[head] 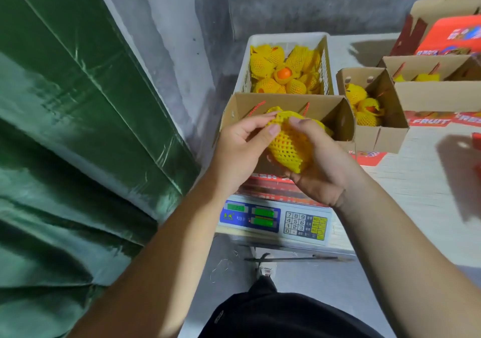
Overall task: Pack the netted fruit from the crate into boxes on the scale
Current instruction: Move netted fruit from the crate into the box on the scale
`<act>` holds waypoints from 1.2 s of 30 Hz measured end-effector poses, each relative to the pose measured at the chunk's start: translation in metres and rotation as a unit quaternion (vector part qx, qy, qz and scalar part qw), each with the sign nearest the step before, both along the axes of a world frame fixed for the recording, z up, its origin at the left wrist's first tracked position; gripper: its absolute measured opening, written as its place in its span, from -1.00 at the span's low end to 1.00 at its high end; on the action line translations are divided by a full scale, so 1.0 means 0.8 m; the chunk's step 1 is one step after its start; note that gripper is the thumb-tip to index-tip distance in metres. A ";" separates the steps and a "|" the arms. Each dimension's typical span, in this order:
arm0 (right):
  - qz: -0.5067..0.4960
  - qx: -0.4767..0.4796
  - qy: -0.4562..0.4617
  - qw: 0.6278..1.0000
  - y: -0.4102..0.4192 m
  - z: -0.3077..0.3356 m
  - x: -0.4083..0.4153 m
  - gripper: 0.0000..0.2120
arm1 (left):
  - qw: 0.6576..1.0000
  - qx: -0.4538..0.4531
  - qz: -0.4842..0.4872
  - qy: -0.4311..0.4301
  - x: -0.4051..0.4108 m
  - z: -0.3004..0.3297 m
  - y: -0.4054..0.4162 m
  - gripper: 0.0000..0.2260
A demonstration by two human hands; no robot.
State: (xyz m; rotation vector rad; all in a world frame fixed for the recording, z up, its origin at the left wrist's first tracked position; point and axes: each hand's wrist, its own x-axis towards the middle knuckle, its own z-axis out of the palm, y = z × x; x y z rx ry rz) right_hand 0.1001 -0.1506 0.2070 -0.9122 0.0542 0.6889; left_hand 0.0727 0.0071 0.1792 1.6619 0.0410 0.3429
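Both my hands hold one fruit in yellow foam netting (291, 147) above the near edge of an open cardboard box (335, 118). That box stands on the electronic scale (276, 220). My left hand (240, 150) pinches the net's upper end between thumb and fingers. My right hand (318, 163) cups the fruit from below and the right, thumb on top. Behind the box, a white plastic crate (286, 38) holds several netted fruits, one showing bare orange skin (284, 72).
Right of the scale, a second open box (385, 134) holds a few netted fruits. Further boxes (437, 95) and red printed lids (453, 36) lie on the pale table (416, 181). A green tarpaulin (65, 129) hangs at the left, against a concrete wall.
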 end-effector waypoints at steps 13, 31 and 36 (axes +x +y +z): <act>0.108 0.150 0.090 0.979 -0.018 -0.033 -0.019 -0.53 | 0.997 -0.070 0.001 0.043 -0.012 -0.002 -0.008 -0.89; -0.165 -0.512 -0.396 0.744 -0.017 0.005 0.085 -0.33 | 0.993 -0.016 0.101 0.051 -0.004 -0.012 0.001 -0.82; -0.070 -0.590 -0.440 0.673 -0.003 0.009 0.071 -0.33 | 0.993 0.026 0.080 0.089 -0.011 -0.006 0.020 -0.83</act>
